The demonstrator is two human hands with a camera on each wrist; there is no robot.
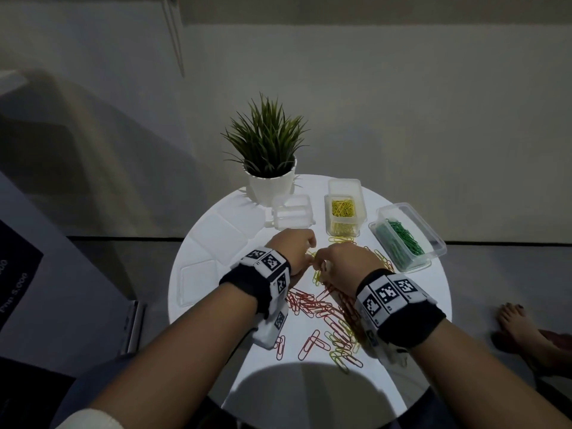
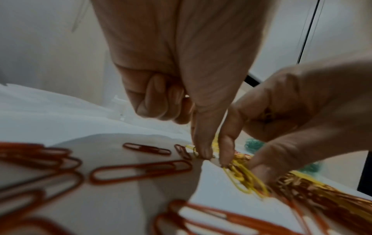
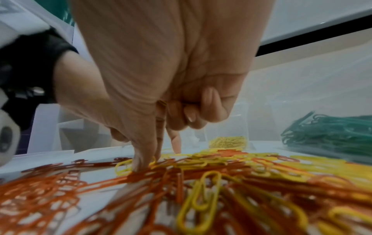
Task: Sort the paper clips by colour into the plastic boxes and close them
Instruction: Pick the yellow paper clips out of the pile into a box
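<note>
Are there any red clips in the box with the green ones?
No, the box on the right shows only green clips.

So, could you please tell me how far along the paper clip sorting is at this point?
Done: green clips fill one box, with none visible loose. In hand: the yellow box is partly filled, and the right hand and left hand both pinch at yellow clips on the table. Left: red clips and more yellows lie loose, the third box looks empty, and the lids are off.
</note>
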